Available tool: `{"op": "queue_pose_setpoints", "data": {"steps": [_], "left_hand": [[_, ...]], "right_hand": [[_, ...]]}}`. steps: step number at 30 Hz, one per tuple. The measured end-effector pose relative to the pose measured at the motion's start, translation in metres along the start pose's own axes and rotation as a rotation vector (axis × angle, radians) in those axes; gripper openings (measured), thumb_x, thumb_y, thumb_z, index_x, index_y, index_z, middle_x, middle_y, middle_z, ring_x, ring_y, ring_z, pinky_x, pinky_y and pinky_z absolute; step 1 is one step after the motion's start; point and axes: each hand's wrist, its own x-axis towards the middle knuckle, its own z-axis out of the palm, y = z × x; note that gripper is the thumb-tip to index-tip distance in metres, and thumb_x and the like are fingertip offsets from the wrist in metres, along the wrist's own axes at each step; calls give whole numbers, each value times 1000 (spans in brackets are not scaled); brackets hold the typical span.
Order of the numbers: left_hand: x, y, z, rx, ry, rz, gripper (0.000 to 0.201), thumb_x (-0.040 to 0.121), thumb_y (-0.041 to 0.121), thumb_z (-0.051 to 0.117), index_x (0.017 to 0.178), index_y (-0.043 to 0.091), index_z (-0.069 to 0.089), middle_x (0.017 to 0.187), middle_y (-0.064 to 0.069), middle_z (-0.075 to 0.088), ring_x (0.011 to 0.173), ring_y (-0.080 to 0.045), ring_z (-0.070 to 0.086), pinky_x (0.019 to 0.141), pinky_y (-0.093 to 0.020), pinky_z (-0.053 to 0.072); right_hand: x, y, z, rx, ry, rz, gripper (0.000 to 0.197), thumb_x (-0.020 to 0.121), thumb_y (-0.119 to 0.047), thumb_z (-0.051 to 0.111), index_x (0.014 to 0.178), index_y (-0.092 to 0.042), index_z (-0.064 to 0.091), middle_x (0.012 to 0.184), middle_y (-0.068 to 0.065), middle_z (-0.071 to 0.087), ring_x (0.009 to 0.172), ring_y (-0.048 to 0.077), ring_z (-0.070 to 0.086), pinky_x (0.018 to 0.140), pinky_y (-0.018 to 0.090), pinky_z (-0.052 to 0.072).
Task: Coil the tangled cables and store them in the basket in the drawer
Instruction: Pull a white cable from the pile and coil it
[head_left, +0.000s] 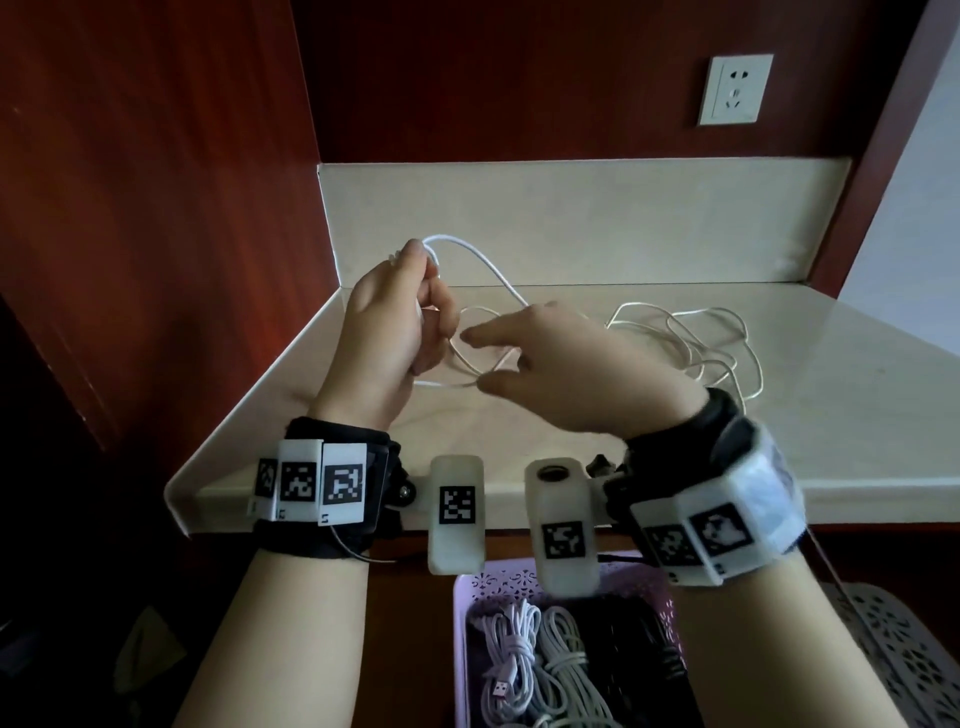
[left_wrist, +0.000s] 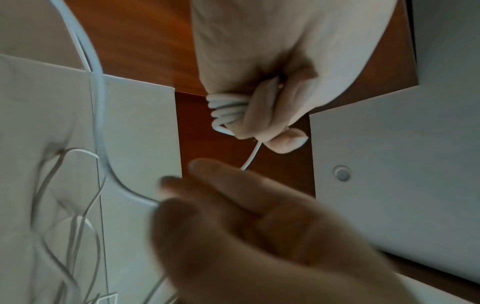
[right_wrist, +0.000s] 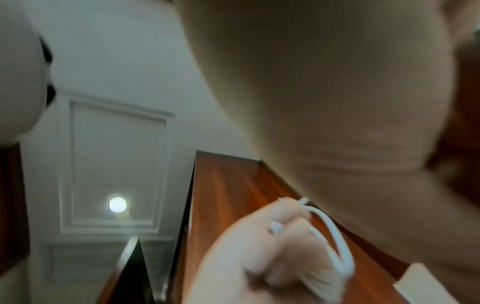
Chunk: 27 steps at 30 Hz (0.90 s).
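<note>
A: Scene, biggest first?

B: Head view. Dark red wood panels (head_left: 156, 208) fill the left and top of the frame. Pale countertop (head_left: 623, 457) runs across the middle, with a low backsplash behind it. Wall socket (head_left: 735, 89) at upper right.

A: Basket?

B: Lilac basket (head_left: 467, 587) at bottom centre, under the counter edge. I take it to sit in the drawer, but the drawer itself is too dark to make out. Already inside: coiled white cables (head_left: 540, 660) on its left side, dark coiled ones to the right of them. A second, white perforated basket (head_left: 898, 654) is at the lower right edge.

A: Hands?

B: Left hand (head_left: 395, 322) is raised left of centre, fingers curled tight round several loops of the white cable (head_left: 467, 248). The left wrist view shows the loops bunched (left_wrist: 226, 111) in the fist, with one thin strand dropping from under the thumb. Right hand (head_left: 566, 364) is centre frame, palm down, fingers fairly straight and spread. Index finger and thumb reach toward the loops just right of the left hand. It's blurred, so I can't tell if the fingertips actually pinch a strand.

A: Rest of the cable?

B: One arc rises from the top of the left fist and runs down behind the right hand. The uncoiled remainder lies in a loose tangle (head_left: 691, 343) on the countertop, right of centre.
</note>
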Motion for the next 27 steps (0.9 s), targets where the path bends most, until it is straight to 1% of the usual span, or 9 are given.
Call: {"op": "queue_pose_setpoints", "data": {"steps": [1, 3, 8, 12, 16, 19, 23, 25, 27], "left_hand": [[-1, 1, 0, -26, -1, 9, 35, 102, 26, 33, 71, 14, 40, 42, -3, 44, 26, -13, 19, 35, -12, 15], [-2, 4, 0, -100, -1, 27, 36, 103, 25, 32, 70, 14, 41, 43, -4, 44, 24, -12, 17, 34, -12, 14], [-3, 9, -5, -157, -19, 37, 36, 104, 27, 33, 72, 14, 44, 43, -3, 43, 25, -9, 17, 34, -15, 10], [-4, 7, -4, -111, -133, 31, 38, 105, 25, 30, 71, 12, 44, 42, -4, 41, 24, -9, 16, 35, -11, 13], [-5, 7, -4, -126, -206, 29, 37, 104, 25, 29, 72, 12, 44, 42, -3, 42, 25, -9, 15, 36, -14, 10], [-1, 6, -11, -151, -144, 25, 38, 104, 24, 30, 72, 12, 43, 42, -2, 42, 25, -7, 16, 34, -11, 12], [5, 6, -26, -153, -4, -10, 36, 104, 25, 32, 72, 13, 43, 41, 0, 41, 25, -6, 15, 34, -11, 8], [7, 6, -33, -119, 39, -31, 35, 103, 25, 34, 72, 14, 44, 41, -1, 40, 26, -7, 14, 35, -14, 6], [8, 5, -37, -75, 26, -45, 35, 103, 25, 35, 72, 13, 44, 41, -1, 40, 26, -8, 15, 35, -15, 6]], "right_hand": [[5, 4, 8, -100, -31, 15, 34, 90, -17, 58, 124, -11, 58, 97, -5, 64, 100, 11, 58, 78, 17, 38], [14, 15, 26, -193, -99, 48, 30, 89, -12, 55, 119, -8, 56, 114, 7, 60, 112, 26, 53, 90, 32, 40], [22, 24, 36, -185, 58, 34, 49, 88, -11, 55, 134, -25, 49, 109, 2, 57, 105, 23, 54, 74, 28, 36], [23, 23, 44, -274, -83, 63, 56, 88, -23, 58, 140, -30, 40, 113, 6, 62, 106, 28, 58, 78, 32, 44], [24, 26, 51, -238, -115, 106, 27, 87, -21, 59, 114, -21, 62, 110, 6, 62, 103, 29, 58, 81, 33, 46], [25, 32, 47, -214, -92, 97, 11, 85, -19, 62, 94, -16, 64, 96, 4, 61, 94, 25, 59, 74, 30, 46], [24, 46, 29, 8, 139, 76, 11, 83, -19, 69, 89, -10, 65, 75, -1, 55, 75, 19, 52, 63, 29, 34], [21, 53, 17, 227, 331, 67, 4, 84, -11, 67, 83, -8, 65, 66, 0, 59, 62, 16, 52, 62, 29, 39], [17, 58, 7, 421, 523, 129, 12, 87, -10, 63, 75, -10, 62, 58, 0, 59, 49, 14, 50, 53, 24, 41]]}}
